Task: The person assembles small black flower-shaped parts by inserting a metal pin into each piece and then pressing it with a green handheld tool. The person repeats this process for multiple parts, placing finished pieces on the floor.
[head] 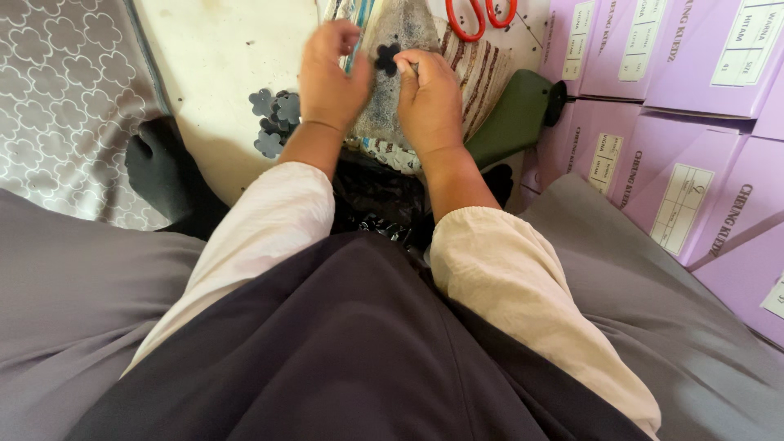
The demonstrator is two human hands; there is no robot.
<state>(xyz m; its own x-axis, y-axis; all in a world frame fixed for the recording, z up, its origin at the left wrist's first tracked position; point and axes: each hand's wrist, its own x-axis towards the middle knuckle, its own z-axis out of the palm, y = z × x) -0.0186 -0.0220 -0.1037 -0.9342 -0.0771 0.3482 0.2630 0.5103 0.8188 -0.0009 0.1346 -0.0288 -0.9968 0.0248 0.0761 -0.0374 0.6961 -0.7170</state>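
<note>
My left hand (331, 77) and my right hand (429, 98) are raised close together over a speckled grey sheet (396, 33). Between their fingertips sits a small dark flower-shaped piece (385, 58); my right hand pinches it and my left hand's fingers touch its other side. The left hand is blurred. Several more grey flower-shaped pieces (273, 122) lie in a small pile on the cream floor (212, 57) just left of my left wrist. Pale sleeves cover both forearms.
Red-handled scissors (482, 16) lie at the top. A dark green object (514, 118) leans beside stacked purple boxes (670, 122) on the right. A patterned grey mat (65, 98) lies at left, with a black-socked foot (167, 175) on its edge. Black plastic (371, 196) sits under my wrists.
</note>
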